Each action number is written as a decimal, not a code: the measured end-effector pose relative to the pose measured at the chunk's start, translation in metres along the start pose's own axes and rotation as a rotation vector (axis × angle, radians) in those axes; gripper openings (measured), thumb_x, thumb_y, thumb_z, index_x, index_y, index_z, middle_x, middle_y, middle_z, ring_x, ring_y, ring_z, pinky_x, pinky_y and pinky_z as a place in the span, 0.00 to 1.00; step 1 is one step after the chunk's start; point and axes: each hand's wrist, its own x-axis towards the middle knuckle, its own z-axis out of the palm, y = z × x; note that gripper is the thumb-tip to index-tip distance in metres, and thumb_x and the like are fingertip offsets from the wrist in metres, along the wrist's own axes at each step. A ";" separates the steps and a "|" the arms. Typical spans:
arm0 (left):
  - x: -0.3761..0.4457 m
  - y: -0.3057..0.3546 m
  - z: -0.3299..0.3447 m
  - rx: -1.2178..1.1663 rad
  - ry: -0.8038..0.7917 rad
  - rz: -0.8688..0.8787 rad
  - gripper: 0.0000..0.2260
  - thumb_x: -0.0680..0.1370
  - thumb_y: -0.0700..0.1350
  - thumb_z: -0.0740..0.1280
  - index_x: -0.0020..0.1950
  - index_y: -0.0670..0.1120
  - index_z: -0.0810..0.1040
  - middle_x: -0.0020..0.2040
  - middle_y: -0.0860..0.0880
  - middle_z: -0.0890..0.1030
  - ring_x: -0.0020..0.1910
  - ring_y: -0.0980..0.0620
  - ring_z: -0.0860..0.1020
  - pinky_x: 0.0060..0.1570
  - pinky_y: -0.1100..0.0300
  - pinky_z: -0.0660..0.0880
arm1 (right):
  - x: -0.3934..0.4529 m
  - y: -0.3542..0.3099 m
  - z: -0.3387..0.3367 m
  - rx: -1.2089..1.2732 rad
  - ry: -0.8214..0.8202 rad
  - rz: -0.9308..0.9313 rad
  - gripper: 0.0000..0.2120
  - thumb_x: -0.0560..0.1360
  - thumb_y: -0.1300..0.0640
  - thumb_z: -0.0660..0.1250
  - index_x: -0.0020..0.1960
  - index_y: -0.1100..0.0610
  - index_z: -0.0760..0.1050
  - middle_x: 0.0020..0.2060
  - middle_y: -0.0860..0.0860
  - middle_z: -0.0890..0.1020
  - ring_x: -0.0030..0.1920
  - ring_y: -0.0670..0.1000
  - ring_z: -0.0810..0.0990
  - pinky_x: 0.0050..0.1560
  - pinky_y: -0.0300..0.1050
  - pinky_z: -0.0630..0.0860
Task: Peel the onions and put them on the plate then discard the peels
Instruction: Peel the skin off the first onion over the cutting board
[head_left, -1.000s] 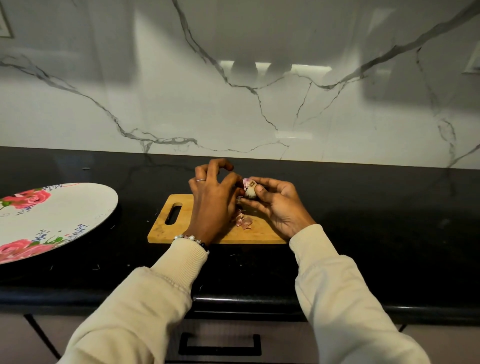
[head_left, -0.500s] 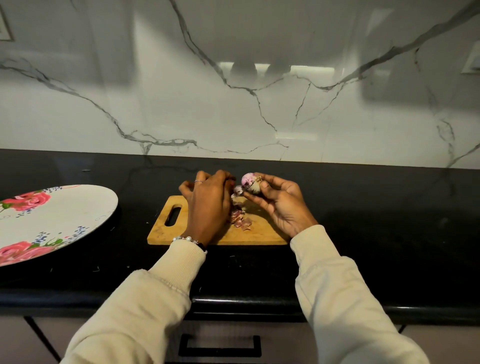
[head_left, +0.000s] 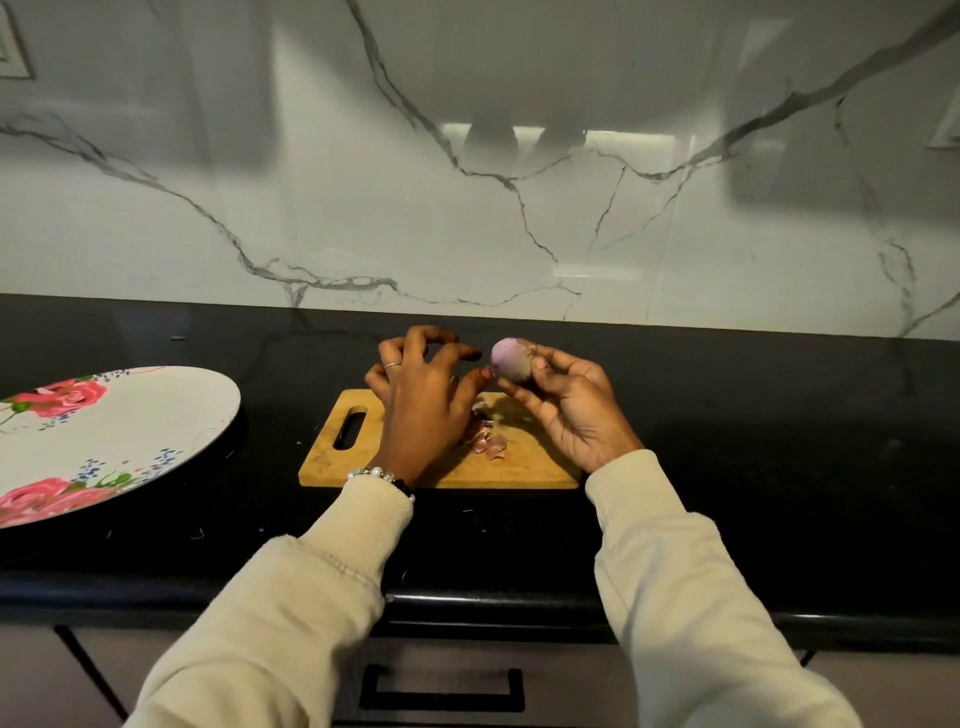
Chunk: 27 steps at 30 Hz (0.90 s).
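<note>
Right grip: I see my right hand (head_left: 566, 410) pinching the onion (head_left: 511, 359) between thumb and fingertips, raised above the board's (head_left: 332, 462) far edge.
Left grip: my left hand (head_left: 423, 400), fingers loosely spread and curled, holds nothing I can make out, thumb tip just beside the onion.
Peels (head_left: 485, 439): heaped mid-board, at the onion's 6 o'clock.
Plate (head_left: 156, 415): on the counter (head_left: 727, 467), at the board's 9 o'clock.

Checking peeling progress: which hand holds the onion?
The right hand pinches the onion above the cutting board; the left hand holds no onion.
</note>
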 end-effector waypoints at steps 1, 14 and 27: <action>-0.001 0.000 -0.001 -0.006 -0.024 0.010 0.13 0.78 0.56 0.66 0.60 0.54 0.80 0.67 0.51 0.68 0.66 0.47 0.60 0.57 0.52 0.53 | 0.000 0.000 0.000 0.006 0.004 0.009 0.11 0.81 0.71 0.56 0.55 0.68 0.77 0.53 0.65 0.80 0.49 0.59 0.84 0.42 0.47 0.84; -0.003 -0.001 -0.001 0.023 0.024 -0.025 0.13 0.75 0.52 0.71 0.60 0.57 0.81 0.67 0.53 0.69 0.67 0.48 0.59 0.62 0.48 0.54 | 0.001 -0.003 -0.003 -0.026 0.061 -0.023 0.11 0.80 0.71 0.58 0.53 0.64 0.78 0.55 0.62 0.80 0.52 0.57 0.81 0.38 0.42 0.82; -0.001 0.002 -0.001 -0.133 0.122 0.145 0.09 0.75 0.51 0.68 0.53 0.52 0.82 0.55 0.49 0.77 0.60 0.46 0.67 0.53 0.50 0.57 | 0.000 0.001 -0.001 -0.066 -0.057 0.032 0.13 0.79 0.73 0.58 0.57 0.65 0.78 0.54 0.62 0.82 0.50 0.57 0.85 0.45 0.48 0.84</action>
